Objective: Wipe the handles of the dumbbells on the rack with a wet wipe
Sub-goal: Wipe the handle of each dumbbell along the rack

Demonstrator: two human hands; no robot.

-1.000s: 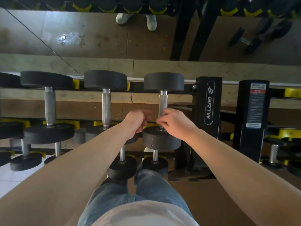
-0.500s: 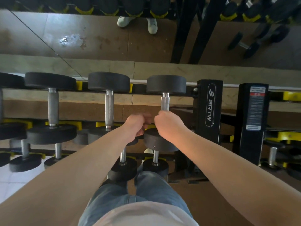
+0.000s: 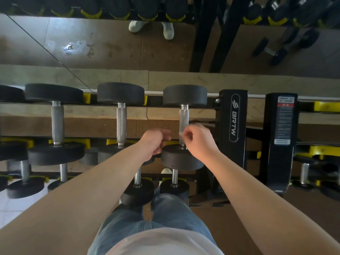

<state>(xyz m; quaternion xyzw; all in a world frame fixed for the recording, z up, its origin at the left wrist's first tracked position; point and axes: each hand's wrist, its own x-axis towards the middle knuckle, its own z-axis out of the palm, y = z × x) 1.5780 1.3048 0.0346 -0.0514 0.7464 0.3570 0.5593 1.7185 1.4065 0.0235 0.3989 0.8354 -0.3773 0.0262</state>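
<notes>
Change: half a second back my right hand (image 3: 199, 144) was wrapped over the handle (image 3: 184, 120) of the end dumbbell (image 3: 184, 157). Now it has slipped off to that bar's right side, leaving the knurled steel bare beyond the fingers.
Right fingers: curled, with thumb and forefinger pinching a pale scrap, which I take to be the wet wipe (image 3: 181, 134), against the bar's near end.
Left fingers: my left hand (image 3: 153, 144) sits curled just left of the same bar; I cannot tell whether it holds anything.
Meaning: I judge this handle nearly done; the next handle (image 3: 121, 124) waits further left of my left fingers.
Rack: black upright (image 3: 232, 116) just right of my right fingers, lower tiers beneath them.
Room: mirror (image 3: 110, 43) beyond the fingers, brown floor (image 3: 312, 218) below.
</notes>
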